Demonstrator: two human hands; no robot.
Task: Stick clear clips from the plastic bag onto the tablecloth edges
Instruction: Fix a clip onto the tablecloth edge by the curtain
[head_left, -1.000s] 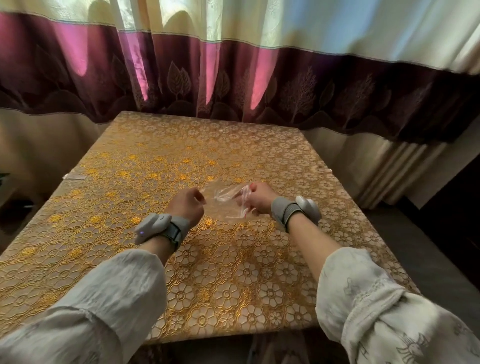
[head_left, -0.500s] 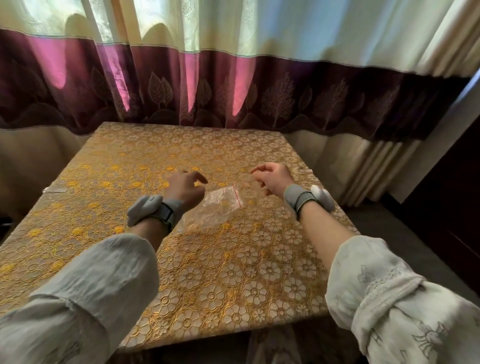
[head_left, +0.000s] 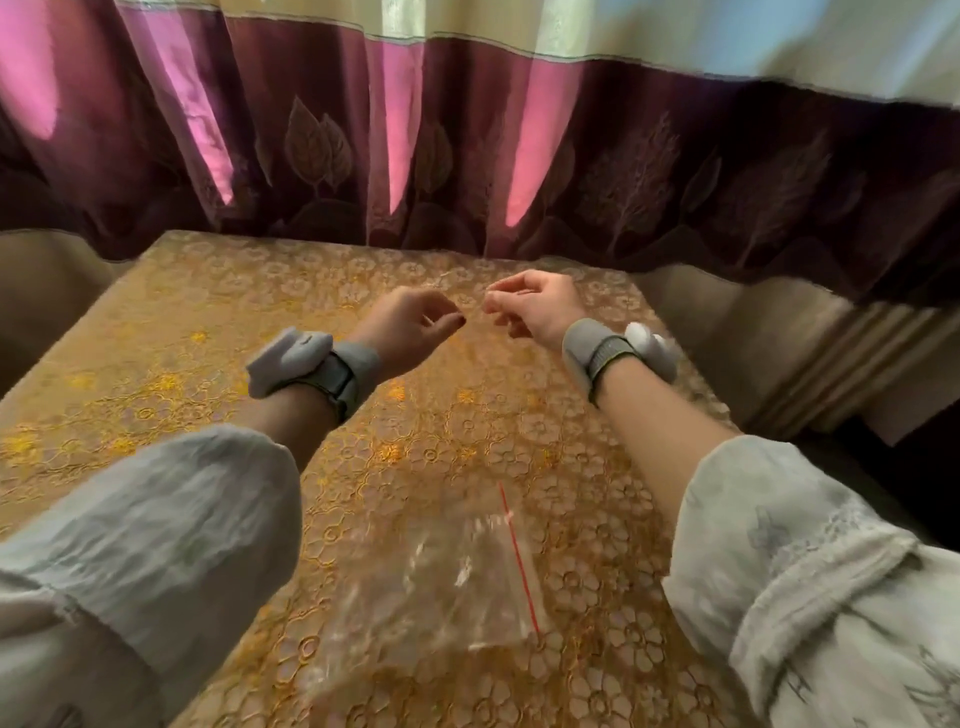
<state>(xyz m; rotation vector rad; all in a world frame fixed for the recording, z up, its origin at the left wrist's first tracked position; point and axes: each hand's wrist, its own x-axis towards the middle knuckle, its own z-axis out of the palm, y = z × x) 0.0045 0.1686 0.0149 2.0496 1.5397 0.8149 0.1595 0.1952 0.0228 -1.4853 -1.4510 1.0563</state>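
Nearest, the plastic bag (head_left: 441, 587) lies flat and unheld on the tablecloth (head_left: 156, 405) covering the surface. Farther out, the left hand (head_left: 415, 327) and right hand (head_left: 535, 306) hover with fingertips pinched close together; whether they hold a clear clip, I cannot tell. To do this well, peel any backing cleanly before reaching an edge.

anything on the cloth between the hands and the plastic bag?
Head view: nothing. Only bare gold floral tablecloth lies between the left hand, the right hand and the plastic bag, which lies flat nearer the person.
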